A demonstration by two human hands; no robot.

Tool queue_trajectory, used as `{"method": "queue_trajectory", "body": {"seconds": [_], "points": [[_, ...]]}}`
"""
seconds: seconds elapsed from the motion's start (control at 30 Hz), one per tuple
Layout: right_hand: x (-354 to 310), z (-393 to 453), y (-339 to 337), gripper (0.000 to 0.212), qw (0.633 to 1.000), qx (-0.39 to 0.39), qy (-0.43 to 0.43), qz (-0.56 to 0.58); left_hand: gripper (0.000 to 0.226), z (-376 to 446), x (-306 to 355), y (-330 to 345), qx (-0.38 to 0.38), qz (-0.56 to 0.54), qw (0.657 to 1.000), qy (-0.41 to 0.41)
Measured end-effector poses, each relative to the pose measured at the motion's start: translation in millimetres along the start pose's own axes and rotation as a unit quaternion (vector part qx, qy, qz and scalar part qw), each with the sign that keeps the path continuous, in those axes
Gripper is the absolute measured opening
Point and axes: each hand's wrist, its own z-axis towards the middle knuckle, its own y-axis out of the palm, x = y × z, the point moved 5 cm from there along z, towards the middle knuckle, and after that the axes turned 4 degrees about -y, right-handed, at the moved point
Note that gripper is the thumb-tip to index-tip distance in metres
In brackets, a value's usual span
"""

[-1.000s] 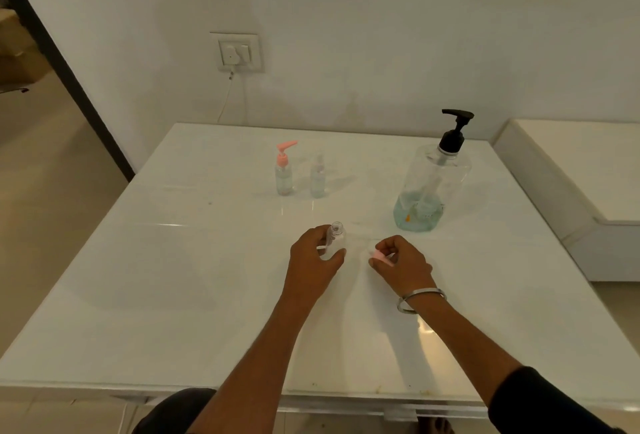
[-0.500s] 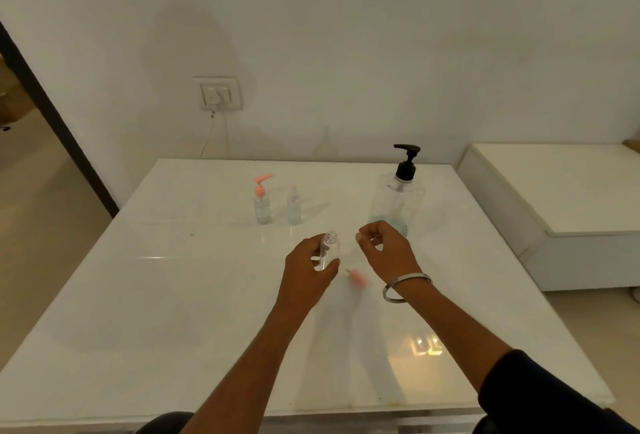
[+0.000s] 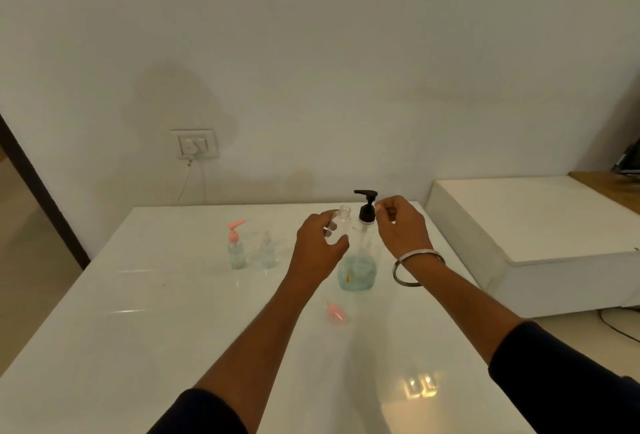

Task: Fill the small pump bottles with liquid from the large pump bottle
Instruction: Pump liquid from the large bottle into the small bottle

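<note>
At the far left of the glossy white table (image 3: 145,312) stands a small clear plastic bottle with a pink pump top (image 3: 236,247), upright, with pale liquid in its lower part. Just to its right is a second small clear bottle with a clear top (image 3: 268,253), also upright; its contents are too faint to judge. Next comes the left hand (image 3: 318,248), raised above the table, fingers and thumb curled round a small clear uncapped bottle (image 3: 340,226), held upright with its open neck uppermost; it looks empty. Below, on the table nearer the person, a loose pink pump cap (image 3: 335,315) lies on its side. Right of the held bottle stands the large clear bottle with a black pump head (image 3: 362,253), its base holding a shallow layer of bluish-green liquid. The right hand (image 3: 401,226), a metal bangle (image 3: 417,265) on its wrist, hovers beside the black pump, fingers loosely curled and holding nothing.
</note>
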Motion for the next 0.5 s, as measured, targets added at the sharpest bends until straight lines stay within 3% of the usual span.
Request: {"method": "queue_trajectory", "body": {"seconds": [0.2,0.5], "points": [[2,33,1,0.018,0.999,0.046,-0.018,-0.006,0.047,22,-1,6,-0.012,0.036,0.999,-0.007],[6,63,24,0.040,0.998,0.036,-0.019,0.039,0.040,53,-12,15,0.002,0.042,0.999,0.013]]}}
